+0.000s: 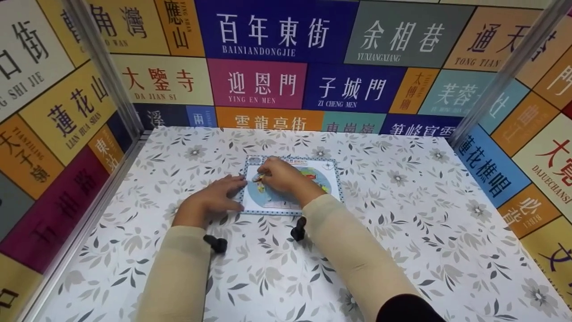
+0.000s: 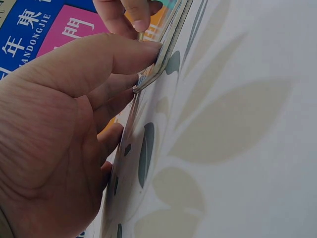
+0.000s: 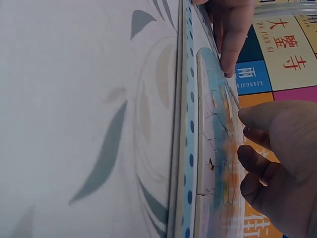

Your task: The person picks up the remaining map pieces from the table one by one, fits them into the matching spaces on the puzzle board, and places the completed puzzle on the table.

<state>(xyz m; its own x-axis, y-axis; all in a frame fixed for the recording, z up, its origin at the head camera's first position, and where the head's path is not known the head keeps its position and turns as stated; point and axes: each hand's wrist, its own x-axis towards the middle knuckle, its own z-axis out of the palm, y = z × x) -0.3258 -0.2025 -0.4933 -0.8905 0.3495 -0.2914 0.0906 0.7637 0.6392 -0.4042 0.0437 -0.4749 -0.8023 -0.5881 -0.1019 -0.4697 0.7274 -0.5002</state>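
A jigsaw puzzle board point(image 1: 263, 212) with a dotted blue border and a colourful world map lies flat on the table. My right hand point(image 1: 281, 176) is over the map's upper left part. In the right wrist view its thumb and fingers pinch a thin puzzle piece point(image 3: 233, 97), seen edge-on and tilted at the map surface. My left hand point(image 1: 214, 194) rests at the board's left edge, fingers spread and fairly straight. Its thumb point(image 2: 141, 53) touches the board's edge near a corner in the left wrist view. Seams between fitted pieces point(image 3: 212, 144) show in the right wrist view.
A white cloth with grey leaves and flowers covers the table point(image 1: 402, 214). Behind and beside it stand panels point(image 1: 257, 85) printed with coloured street-name signs. Metal posts point(image 1: 105, 67) stand at the corners. Both forearms wear beige sleeves point(image 1: 178, 273) with black wrist mounts.
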